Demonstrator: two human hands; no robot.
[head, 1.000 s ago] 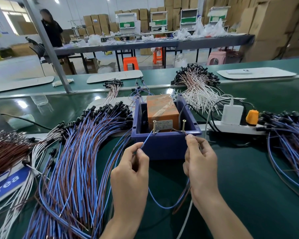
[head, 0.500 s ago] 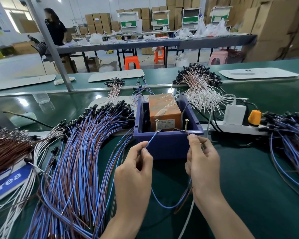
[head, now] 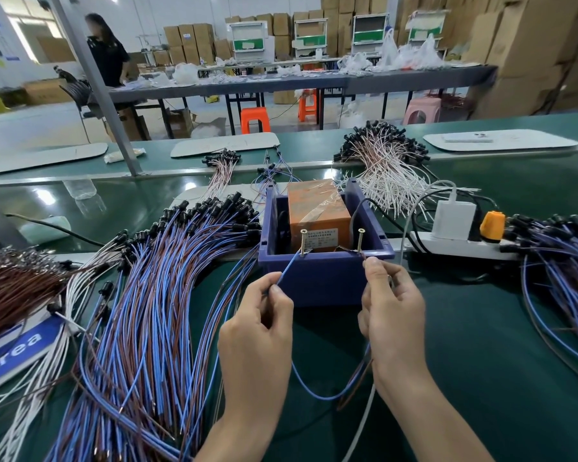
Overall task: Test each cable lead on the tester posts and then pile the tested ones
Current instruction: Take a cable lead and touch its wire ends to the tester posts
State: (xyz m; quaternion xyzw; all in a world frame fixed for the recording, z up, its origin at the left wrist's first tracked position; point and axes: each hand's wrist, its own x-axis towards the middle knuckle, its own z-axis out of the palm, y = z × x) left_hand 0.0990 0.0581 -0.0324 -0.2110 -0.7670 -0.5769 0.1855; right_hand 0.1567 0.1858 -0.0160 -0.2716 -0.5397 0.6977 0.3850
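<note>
— What carried it all?
— A green tabletop (head: 481, 345). Left of the fingers (head: 274, 291) sprawled a big bundle of blue and brown cable leads (head: 141, 311), with black connectors at its far end. Well to the right of them lay a smaller bundle of the same leads (head: 564, 278).
— And beyond the fingers?
— A heap of white leads (head: 384, 175) lay far behind. Just past the fingertips stood a blue tester box (head: 321, 278) with an orange unit (head: 316, 208) inside. A white power strip (head: 457, 246) sat right of the box.
— The hands?
— The left hand (head: 257, 331) pinched the blue wire of one cable lead (head: 314, 391) between thumb and forefinger, and the wire's tip touched the left screw post (head: 303, 241) on the box's near rim. The right hand (head: 392, 308) had its fingers curled round the brown wire's end, holding it at the right screw post (head: 360, 240). Whether that end truly touched, I couldn't tell.
— The rest of that lead?
— It hung in a loop below and between both hands, near the tabletop.
</note>
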